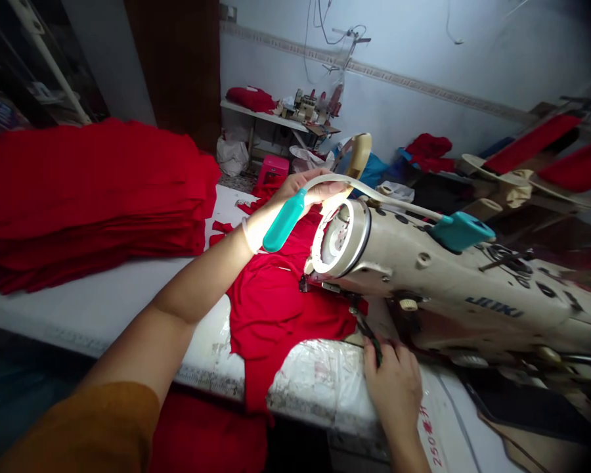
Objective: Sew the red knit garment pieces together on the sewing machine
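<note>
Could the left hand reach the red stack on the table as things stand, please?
Probably yes: the left hand grips the lamp, but the stack lies just left of its arm, with nothing blocking.

At frame centre the left hand (309, 190) grips the teal lamp (283, 223) above the sewing machine (448, 289), while lower right the right hand (393, 384) holds a dark tool (373, 340) beside red cloth (276, 309).

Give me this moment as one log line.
left hand grips lamp | right hand holds dark tool by sewing machine | red cloth beneath it
</note>
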The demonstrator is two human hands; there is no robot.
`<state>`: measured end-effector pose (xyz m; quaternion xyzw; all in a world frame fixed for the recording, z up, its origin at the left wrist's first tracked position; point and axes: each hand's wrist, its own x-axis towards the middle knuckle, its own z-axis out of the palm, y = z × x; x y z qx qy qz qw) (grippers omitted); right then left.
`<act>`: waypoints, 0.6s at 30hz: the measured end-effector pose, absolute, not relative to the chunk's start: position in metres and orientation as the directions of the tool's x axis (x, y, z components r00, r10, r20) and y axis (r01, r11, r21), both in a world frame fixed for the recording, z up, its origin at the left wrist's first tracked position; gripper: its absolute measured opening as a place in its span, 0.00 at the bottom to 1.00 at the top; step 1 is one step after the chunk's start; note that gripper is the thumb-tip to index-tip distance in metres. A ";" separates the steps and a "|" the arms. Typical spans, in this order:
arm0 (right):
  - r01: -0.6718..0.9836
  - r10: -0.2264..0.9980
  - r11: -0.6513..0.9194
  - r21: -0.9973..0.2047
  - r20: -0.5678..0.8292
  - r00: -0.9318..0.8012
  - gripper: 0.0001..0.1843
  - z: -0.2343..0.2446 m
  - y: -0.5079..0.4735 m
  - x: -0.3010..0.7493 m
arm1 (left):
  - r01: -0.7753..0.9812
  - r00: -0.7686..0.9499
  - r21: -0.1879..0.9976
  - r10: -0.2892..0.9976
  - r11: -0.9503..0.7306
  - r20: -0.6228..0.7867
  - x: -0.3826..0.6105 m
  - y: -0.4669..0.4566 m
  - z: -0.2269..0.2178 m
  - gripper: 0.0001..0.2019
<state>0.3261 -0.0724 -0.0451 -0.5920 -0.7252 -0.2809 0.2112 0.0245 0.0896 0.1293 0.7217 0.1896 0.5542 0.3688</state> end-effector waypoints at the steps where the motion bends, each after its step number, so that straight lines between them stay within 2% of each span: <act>1: 0.977 0.739 0.143 0.158 0.640 -0.211 0.23 -0.045 -0.072 0.326 | -0.134 0.365 0.771 0.693 -0.622 0.622 0.018 0.093 0.133 0.09; 3: 0.977 0.736 0.147 0.155 0.643 -0.212 0.23 -0.044 -0.072 0.326 | -0.096 0.441 0.799 0.694 -0.593 0.569 0.006 0.099 0.142 0.07; 5: 0.977 0.733 0.148 0.155 0.646 -0.213 0.22 -0.045 -0.072 0.326 | -0.059 0.449 0.775 0.676 -0.630 0.584 -0.004 0.103 0.153 0.06; 7: 0.976 0.732 0.149 0.158 0.646 -0.216 0.22 -0.045 -0.072 0.326 | -0.026 0.426 0.702 0.627 -0.712 0.652 -0.009 0.103 0.167 0.06; 9: 0.976 0.734 0.152 0.157 0.643 -0.218 0.21 -0.046 -0.072 0.327 | -0.030 0.474 0.605 0.521 -0.796 0.710 -0.008 0.105 0.188 0.07; 12: 0.978 0.742 0.150 0.147 0.636 -0.210 0.21 -0.047 -0.072 0.328 | -0.031 0.540 0.477 0.387 -0.879 0.748 0.002 0.123 0.223 0.13; 14: 0.979 0.747 0.147 0.138 0.634 -0.202 0.20 -0.047 -0.072 0.327 | 0.069 0.500 0.468 0.437 -0.881 0.748 0.010 0.148 0.236 0.17; 15: 0.980 0.747 0.147 0.132 0.634 -0.198 0.20 -0.046 -0.072 0.327 | 0.132 0.472 0.514 0.509 -0.848 0.719 0.014 0.161 0.235 0.16; 18: 0.984 0.756 0.142 0.106 0.631 -0.177 0.20 -0.046 -0.072 0.326 | 0.306 0.369 0.761 0.808 -0.572 0.460 0.019 0.186 0.195 0.12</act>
